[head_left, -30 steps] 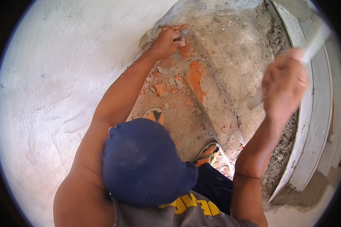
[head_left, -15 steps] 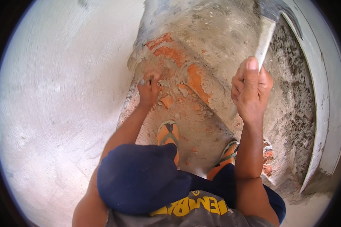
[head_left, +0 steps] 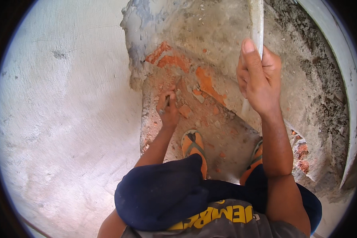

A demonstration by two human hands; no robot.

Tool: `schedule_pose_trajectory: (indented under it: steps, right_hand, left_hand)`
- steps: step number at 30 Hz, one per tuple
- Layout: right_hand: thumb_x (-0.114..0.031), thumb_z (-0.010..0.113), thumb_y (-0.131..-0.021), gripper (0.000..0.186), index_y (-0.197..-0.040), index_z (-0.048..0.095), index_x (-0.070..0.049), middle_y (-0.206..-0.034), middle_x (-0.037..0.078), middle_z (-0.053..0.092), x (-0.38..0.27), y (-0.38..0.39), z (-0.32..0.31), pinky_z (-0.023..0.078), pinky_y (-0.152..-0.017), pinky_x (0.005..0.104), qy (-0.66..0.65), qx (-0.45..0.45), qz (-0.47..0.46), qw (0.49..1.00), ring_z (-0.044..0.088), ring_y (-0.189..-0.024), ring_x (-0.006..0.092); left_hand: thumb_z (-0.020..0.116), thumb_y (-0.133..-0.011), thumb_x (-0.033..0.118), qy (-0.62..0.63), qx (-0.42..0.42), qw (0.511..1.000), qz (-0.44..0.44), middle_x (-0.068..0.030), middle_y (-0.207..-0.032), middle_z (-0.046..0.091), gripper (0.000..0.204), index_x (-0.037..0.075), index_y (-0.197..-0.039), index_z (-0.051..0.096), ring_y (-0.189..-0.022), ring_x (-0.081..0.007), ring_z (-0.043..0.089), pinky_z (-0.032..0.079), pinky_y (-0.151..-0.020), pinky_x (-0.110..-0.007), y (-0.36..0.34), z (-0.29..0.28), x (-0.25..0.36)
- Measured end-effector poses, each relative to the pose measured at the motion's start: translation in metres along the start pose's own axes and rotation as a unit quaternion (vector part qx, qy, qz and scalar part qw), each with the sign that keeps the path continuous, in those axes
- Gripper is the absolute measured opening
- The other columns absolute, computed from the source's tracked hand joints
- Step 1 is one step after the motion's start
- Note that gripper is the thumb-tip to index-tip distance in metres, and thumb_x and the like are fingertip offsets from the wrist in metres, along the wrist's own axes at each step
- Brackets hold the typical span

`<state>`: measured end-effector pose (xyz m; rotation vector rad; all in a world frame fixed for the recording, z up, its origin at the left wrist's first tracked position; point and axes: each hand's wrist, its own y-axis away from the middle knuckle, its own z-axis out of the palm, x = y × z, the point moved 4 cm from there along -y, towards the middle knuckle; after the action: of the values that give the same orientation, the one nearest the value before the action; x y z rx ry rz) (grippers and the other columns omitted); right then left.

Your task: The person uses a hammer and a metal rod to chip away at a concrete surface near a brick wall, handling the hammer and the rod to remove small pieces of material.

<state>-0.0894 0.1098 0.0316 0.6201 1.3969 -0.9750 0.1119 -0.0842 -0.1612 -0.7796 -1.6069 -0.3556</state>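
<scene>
My right hand (head_left: 261, 77) is wrapped round the whitish handle of a claw hammer (head_left: 256, 23), raised on the right. The hammer's head is out of view above the upper edge, and the handle's lower end shows below the fist. Lower and to the left, my left hand (head_left: 168, 111) is closed on a short, dark metal chisel (head_left: 167, 101), mostly hidden by the fingers. That hand is beside the broken wall, close to loose rubble and exposed orange brick (head_left: 173, 61). Whether the chisel's tip touches the masonry cannot be made out.
A pale plastered wall (head_left: 67, 99) fills the left side, its edge ragged beside the masonry. Brick chips (head_left: 185, 111) and grit lie around my sandalled feet (head_left: 193, 146). A rough, dark-stained surface (head_left: 313, 87) and a curved white edge (head_left: 351, 59) stand at the right.
The hammer has risen, so its head has left the view. My left hand appears further right and slightly lower, still closed on the chisel. The whole view has also shifted.
</scene>
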Motion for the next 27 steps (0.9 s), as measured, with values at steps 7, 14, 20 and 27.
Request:
schedule_pose_trajectory:
  steps: [7,14,20,27]
  right_hand:
    - [-0.035,0.054,-0.107,0.04,-0.075,0.049,-0.01,-0.057,-0.008,0.039,0.013,-0.002,0.0,0.026,-0.038,0.0221,-0.028,-0.005,0.015,0.999,0.033,-0.045,0.0004]
    - [-0.032,0.057,-0.106,0.04,-0.074,0.053,-0.009,-0.061,-0.01,0.041,0.012,0.001,0.002,0.026,-0.046,0.0228,-0.025,-0.004,0.049,0.998,0.033,-0.054,-0.0007]
    - [-0.03,0.056,-0.106,0.04,-0.074,0.052,-0.008,-0.062,-0.011,0.039,0.014,0.001,-0.001,0.026,-0.046,0.0239,-0.016,0.004,0.041,0.999,0.033,-0.055,0.0]
    - [-0.033,0.055,-0.107,0.04,-0.077,0.054,-0.006,-0.064,-0.009,0.041,0.018,0.005,0.001,0.03,-0.05,0.0254,0.009,-0.044,0.049,0.998,0.035,-0.059,0.0018]
  left_hand:
    - [0.055,-0.104,0.007,0.001,-0.189,0.967,-0.168,-0.0133,-0.118,0.069,0.014,-0.003,-0.108,0.063,-0.1,-0.0168,0.064,0.051,-0.091,-0.033,0.008,-0.002,0.009]
    - [0.057,-0.102,0.006,-0.065,-0.038,0.997,0.035,-0.0143,-0.113,0.071,0.013,-0.004,-0.105,0.065,-0.105,-0.0199,0.066,0.05,-0.095,-0.035,-0.031,-0.008,0.013]
    - [0.056,-0.102,0.007,-0.127,-0.089,0.988,-0.025,-0.0144,-0.1,0.073,0.015,-0.003,-0.099,0.066,-0.094,-0.0218,0.068,0.052,-0.086,-0.036,-0.026,-0.021,0.017]
    - [0.06,-0.098,0.009,-0.107,-0.094,0.99,0.015,-0.0134,-0.086,0.071,0.017,-0.006,-0.09,0.067,-0.074,-0.0179,0.064,0.048,-0.066,-0.032,-0.093,-0.024,0.028]
